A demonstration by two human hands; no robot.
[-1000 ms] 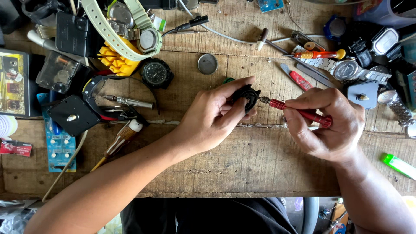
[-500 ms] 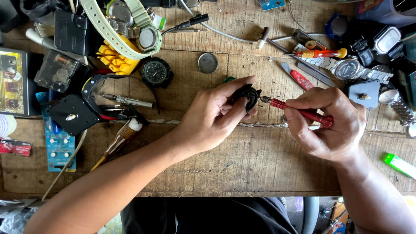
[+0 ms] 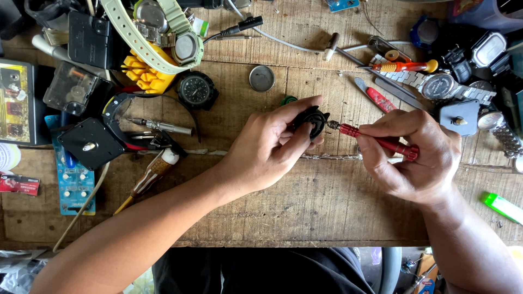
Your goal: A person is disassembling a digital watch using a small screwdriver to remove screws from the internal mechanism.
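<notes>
Currently the left hand (image 3: pixel 272 147) grips a small round black plastic watch case (image 3: pixel 310 121) between thumb and curled fingers, held just above the worn wooden plank desk (image 3: pixel 305 201) near its centre. The right hand (image 3: pixel 414 158) is closed around a slim red-handled precision screwdriver (image 3: pixel 381 141), shaft level, with its metal tip touching the right edge of the case. Whether the tip sits in a screw head cannot be told at this size.

Step in hand, as judged: working a small fastener or catch on the case edge. The next move would call for steady axial pressure, the tip kept seated, and a firm left-hand grip so the case does not rotate.

Surface: rough, scratched boards with a gap line running across under both hands. Nearby lie a round grey metal case back (image 3: pixel 262 78), a black round-dial wristwatch (image 3: pixel 196 91), a pale green strapped digital watch (image 3: pixel 182 43), a yellow plastic toothed case holder (image 3: pixel 143 73), an orange-handled screwdriver (image 3: pixel 406 66) and a steel-bracelet watch (image 3: pixel 438 85). At the left edge sits a blue card of button cells (image 3: pixel 68 179). Little of the room shows beyond the desk edge
</notes>
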